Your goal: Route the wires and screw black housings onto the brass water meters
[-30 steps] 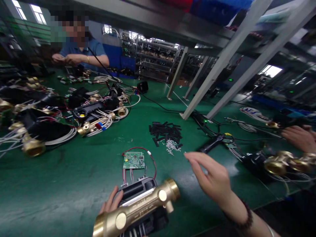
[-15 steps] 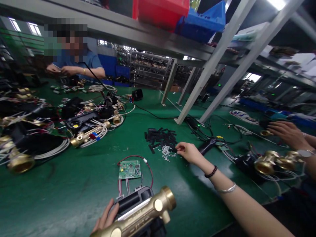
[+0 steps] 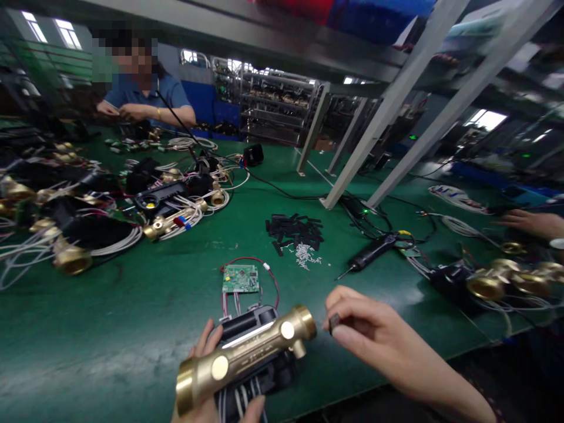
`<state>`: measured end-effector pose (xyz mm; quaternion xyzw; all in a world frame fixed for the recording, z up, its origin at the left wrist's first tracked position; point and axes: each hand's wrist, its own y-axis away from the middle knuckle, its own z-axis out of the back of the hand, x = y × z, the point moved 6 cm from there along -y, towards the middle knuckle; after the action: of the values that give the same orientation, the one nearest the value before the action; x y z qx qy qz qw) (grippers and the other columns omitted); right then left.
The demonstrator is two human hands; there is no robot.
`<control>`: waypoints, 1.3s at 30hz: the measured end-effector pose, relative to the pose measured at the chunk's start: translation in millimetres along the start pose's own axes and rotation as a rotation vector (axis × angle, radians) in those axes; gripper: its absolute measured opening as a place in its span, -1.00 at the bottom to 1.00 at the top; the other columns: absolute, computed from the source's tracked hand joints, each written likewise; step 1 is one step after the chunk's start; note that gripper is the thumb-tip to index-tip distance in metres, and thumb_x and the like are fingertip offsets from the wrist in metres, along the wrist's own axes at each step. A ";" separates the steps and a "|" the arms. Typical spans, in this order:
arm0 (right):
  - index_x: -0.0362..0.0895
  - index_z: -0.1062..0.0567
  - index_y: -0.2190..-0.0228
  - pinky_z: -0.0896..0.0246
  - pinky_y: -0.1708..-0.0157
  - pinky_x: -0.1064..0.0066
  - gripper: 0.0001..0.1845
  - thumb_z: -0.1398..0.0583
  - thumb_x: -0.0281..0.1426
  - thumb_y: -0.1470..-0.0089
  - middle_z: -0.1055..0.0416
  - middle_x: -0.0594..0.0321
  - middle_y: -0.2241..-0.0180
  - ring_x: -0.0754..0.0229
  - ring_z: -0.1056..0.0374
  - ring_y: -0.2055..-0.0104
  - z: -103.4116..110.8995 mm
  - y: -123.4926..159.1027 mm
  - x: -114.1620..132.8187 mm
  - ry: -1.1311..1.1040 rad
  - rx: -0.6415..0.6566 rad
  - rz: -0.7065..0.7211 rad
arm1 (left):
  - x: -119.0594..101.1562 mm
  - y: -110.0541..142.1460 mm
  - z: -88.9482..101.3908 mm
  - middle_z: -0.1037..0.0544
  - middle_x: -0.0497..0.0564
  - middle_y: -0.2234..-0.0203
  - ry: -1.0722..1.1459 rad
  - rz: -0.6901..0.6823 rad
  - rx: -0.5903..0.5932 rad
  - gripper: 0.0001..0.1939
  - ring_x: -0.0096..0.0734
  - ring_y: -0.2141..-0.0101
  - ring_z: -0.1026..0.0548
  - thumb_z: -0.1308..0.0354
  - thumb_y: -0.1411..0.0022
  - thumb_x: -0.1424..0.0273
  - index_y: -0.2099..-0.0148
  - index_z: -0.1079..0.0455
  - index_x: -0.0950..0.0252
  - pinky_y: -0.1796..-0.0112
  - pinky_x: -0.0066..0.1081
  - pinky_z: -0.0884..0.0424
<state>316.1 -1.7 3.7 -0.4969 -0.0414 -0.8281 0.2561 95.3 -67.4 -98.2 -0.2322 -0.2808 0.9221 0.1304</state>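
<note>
My left hand (image 3: 207,342) is wrapped around a brass pipe fitting (image 3: 249,355) joined to a black plastic housing (image 3: 249,324), held tilted above the bench. Red, white and grey wires run from the housing to a green circuit board (image 3: 240,278) lying just beyond it. To the right of the fitting's end, my right hand (image 3: 372,329) pinches a small dark strip (image 3: 333,323) between thumb and fingers, apart from the brass. Farther off lie a heap of black strips (image 3: 295,229) and a pile of small silvery screws (image 3: 304,254).
A black electric screwdriver (image 3: 372,252) lies right of the screws, its cable leading back to the metal shelf posts (image 3: 352,158). Brass fittings with coiled cables (image 3: 176,214) crowd the left. At right are more brass fittings (image 3: 489,285) and a co-worker's hand (image 3: 531,222). Another person (image 3: 154,108) sits opposite.
My right hand has drawn back from the screws and black strips towards the brass fitting, with a small dark strip now visible in its fingers. The screwdriver now shows fully. The view has shifted.
</note>
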 end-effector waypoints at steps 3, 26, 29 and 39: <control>-0.04 -0.45 0.18 -0.36 0.47 0.62 -0.85 -0.10 -0.33 -0.26 -0.42 0.27 0.38 0.32 -0.39 0.43 -32.8 16.6 27.4 -0.013 0.001 0.132 | -9.3 -1.8 5.4 -0.28 0.42 -0.11 -0.028 0.024 -0.018 -0.24 0.09 -0.07 -0.38 -0.08 -0.17 0.25 -0.31 0.07 0.48 0.13 -0.08 -0.50; -0.29 -0.51 0.18 -0.31 0.48 0.41 -0.71 0.00 -0.60 -0.25 -0.55 0.07 0.22 0.21 -0.39 0.40 -105.9 43.4 6.6 0.605 -0.151 0.590 | -34.4 23.1 23.5 -0.24 0.02 0.30 -0.227 0.165 -0.340 -0.59 -0.24 0.18 -0.33 -0.09 -0.22 0.02 0.20 -0.21 0.30 -0.04 -0.13 -0.27; -0.29 -0.52 0.19 -0.32 0.48 0.40 -0.66 0.04 -0.59 -0.27 -0.55 0.06 0.21 0.21 -0.39 0.40 -106.8 42.1 11.6 0.637 -0.148 0.583 | -40.1 21.1 27.4 -0.23 -0.05 0.33 -0.183 0.117 -0.348 -0.77 -0.38 0.26 -0.33 -0.14 -0.27 0.19 0.24 -0.26 0.23 -0.05 -0.21 -0.24; -0.21 -0.57 0.27 -0.34 0.47 0.40 -0.59 0.06 -0.65 -0.22 -0.57 0.17 0.24 0.24 -0.45 0.42 -104.3 40.3 17.6 0.693 -0.203 0.515 | -45.1 10.1 33.9 -0.31 -0.09 0.43 -0.169 -0.030 -0.308 -0.94 -0.42 0.35 -0.29 -0.19 -0.25 0.38 0.29 -0.47 0.11 -0.06 -0.32 -0.11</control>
<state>244.7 -77.0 -41.4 -0.2065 0.2535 -0.8549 0.4027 115.9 -107.8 -63.2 -0.1668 -0.4321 0.8824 0.0829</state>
